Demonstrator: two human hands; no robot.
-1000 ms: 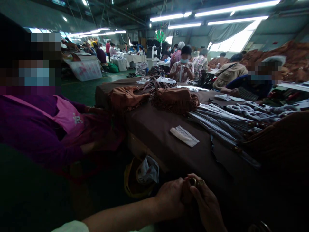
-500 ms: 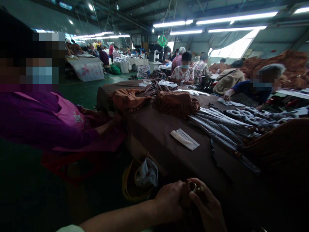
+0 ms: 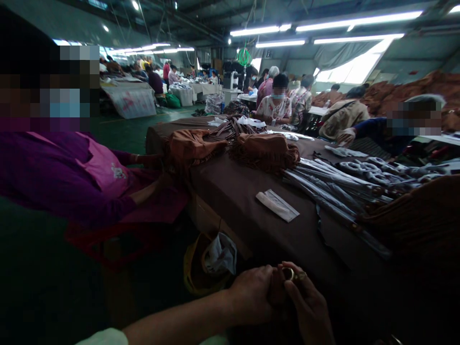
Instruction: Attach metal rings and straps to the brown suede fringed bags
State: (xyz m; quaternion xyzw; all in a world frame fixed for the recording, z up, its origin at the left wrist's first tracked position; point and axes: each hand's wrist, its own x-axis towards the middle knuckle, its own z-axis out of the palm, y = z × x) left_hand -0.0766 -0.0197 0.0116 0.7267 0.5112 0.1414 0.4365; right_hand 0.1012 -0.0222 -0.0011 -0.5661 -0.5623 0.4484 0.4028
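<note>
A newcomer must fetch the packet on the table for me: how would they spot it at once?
Find the brown table beyond the left hand and right hand. On it, the packet lies nearer than the fringed brown bundles and left of the black strip. It is flat, pale and oblong, lying by itself, unlike the long wrapped pieces bunched to its right.

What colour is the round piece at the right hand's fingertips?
The round piece looks gold, seen in the head view.

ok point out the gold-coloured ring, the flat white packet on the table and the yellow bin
Gold-coloured ring (image 3: 293, 274), head view: right rim
Flat white packet (image 3: 277, 205), head view: middle
Yellow bin (image 3: 187, 275), head view: left wall
</note>
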